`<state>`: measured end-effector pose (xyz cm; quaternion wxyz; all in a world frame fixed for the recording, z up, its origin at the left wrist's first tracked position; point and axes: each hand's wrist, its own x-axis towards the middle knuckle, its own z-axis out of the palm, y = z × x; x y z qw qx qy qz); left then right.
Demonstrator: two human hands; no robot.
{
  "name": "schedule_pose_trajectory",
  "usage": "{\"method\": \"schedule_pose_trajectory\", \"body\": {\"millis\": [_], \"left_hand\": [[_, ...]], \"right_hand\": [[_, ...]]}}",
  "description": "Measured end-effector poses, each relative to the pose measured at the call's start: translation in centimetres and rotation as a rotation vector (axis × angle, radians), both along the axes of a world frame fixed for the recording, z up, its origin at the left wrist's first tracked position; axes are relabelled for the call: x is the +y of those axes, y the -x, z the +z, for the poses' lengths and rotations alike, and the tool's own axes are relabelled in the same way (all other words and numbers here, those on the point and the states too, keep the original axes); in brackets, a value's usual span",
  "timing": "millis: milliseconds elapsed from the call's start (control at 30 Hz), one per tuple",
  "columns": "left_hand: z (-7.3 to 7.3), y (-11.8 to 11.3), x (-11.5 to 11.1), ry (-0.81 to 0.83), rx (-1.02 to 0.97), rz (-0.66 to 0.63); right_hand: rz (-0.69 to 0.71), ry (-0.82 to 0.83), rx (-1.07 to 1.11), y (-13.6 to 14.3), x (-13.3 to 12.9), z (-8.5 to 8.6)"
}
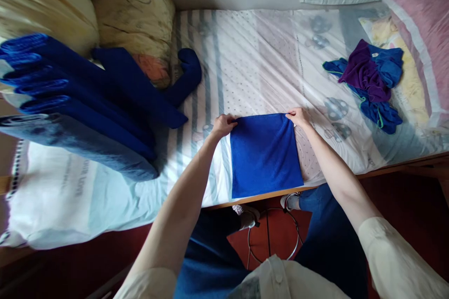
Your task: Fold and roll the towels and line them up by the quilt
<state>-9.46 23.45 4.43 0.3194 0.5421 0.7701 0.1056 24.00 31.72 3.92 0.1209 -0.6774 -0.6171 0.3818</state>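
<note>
A blue cloth (265,156) lies flat in a near-square shape at the front edge of the bed, its lower edge by the wooden rim. My left hand (225,126) pinches its upper left corner. At the upper right corner, my right hand (298,116) is closed on the same cloth with thumb and fingers. The top edge runs straight between both hands.
Folded blue cloths (87,88) are stacked at the left, with a grey-blue folded one (77,142) beside them. Yellow pillows (135,18) stand behind. Crumpled purple and blue clothes (368,74) lie at the right near a pink pillow (424,32).
</note>
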Motion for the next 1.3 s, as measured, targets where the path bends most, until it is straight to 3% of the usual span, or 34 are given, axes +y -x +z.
{"method": "schedule_pose_trajectory", "body": {"millis": [133,233,300,367,467,567,700,767,833,900,967,1067,1167,1233,1300], "left_hand": [[0.2,1.2,1.0,-0.018,0.093,0.035],[0.1,1.2,1.2,-0.187,0.138,0.132],[0.1,-0.1,0.6,-0.335,0.177,0.121],[-0.1,-2.5,-0.7,-0.444,0.205,-0.002],[-1.5,-5.6,-3.4,-0.501,0.14,-0.3],[-3.8,-5.8,-4.8,-0.49,0.091,-0.288],[-5.2,-3.6,-3.2,-0.433,0.086,-0.112],[-4.7,-3.8,-2.2,-0.433,0.091,-0.089],[-3.8,-5.5,-2.5,-0.46,0.089,-0.131],[-3.3,-8.0,-4.7,-0.482,0.071,-0.223],[-3.3,-10.3,-8.7,-0.466,0.05,-0.294],[-4.0,-11.1,-15.4,-0.419,0.067,-0.283],[-4.3,-9.5,-19.9,-0.403,0.108,-0.204],[-4.0,-8.5,-21.4,-0.401,0.139,-0.176],[-3.5,-8.6,-22.1,-0.405,0.172,-0.167]], "right_hand": [[-0.012,-0.003,-0.042,-0.3,0.9,-0.1],[-0.011,-0.131,-0.12,0.6,1.0,0.1],[0.025,-0.285,-0.196,2.3,-0.3,0.3],[0.127,-0.445,-0.238,4.4,-2.9,0.3],[0.437,-0.538,-0.205,6.0,-7.3,-0.3],[0.666,-0.511,-0.196,4.3,-9.0,-1.3],[0.572,-0.485,-0.277,1.1,-5.5,-1.8],[0.52,-0.481,-0.301,1.6,-4.2,-1.5],[0.51,-0.499,-0.291,3.5,-5.0,-0.9],[0.555,-0.522,-0.25,5.6,-8.2,-0.6],[0.634,-0.513,-0.205,6.5,-12.6,-0.5],[0.644,-0.441,-0.203,4.3,-17.8,-0.8],[0.491,-0.396,-0.267,0.1,-19.2,-0.8],[0.398,-0.383,-0.302,-1.5,-19.2,-0.5],[0.367,-0.384,-0.311,-1.3,-19.8,0.0]]}}
